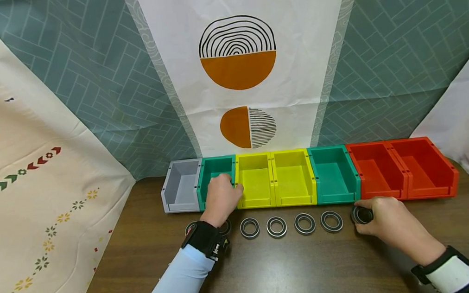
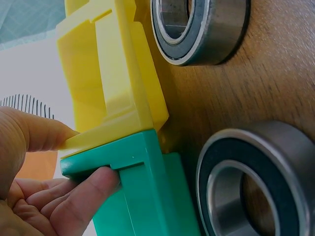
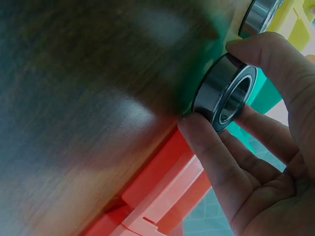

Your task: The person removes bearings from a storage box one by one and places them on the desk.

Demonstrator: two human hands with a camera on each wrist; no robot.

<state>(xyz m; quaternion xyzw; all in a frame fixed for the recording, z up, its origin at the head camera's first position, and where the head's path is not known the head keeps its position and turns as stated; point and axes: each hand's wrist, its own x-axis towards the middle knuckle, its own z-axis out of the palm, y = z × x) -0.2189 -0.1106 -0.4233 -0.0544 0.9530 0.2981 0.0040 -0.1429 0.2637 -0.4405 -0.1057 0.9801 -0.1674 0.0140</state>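
My left hand (image 1: 223, 196) pinches the adjoining side walls of the left green bin (image 1: 214, 166) and the yellow bin (image 1: 255, 184) beside it. In the left wrist view, the thumb lies on the yellow bin (image 2: 115, 73) and the fingers reach inside the green bin (image 2: 140, 191). At the right end of the row of bearings, my right hand (image 1: 392, 221) grips a ball bearing (image 1: 363, 215) by its outer rim. The right wrist view has this bearing (image 3: 209, 91) between thumb and fingertips, close over the wooden table (image 3: 88, 98).
Several more bearings (image 1: 242, 229) lie in a row before the bins, some partly hidden by the left wrist. A grey bin (image 1: 182, 186) stands at the left end; another yellow bin (image 1: 294, 181), a green bin (image 1: 334, 175) and two red bins (image 1: 422, 167) continue rightward. Cloth (image 1: 109, 106) hangs behind.
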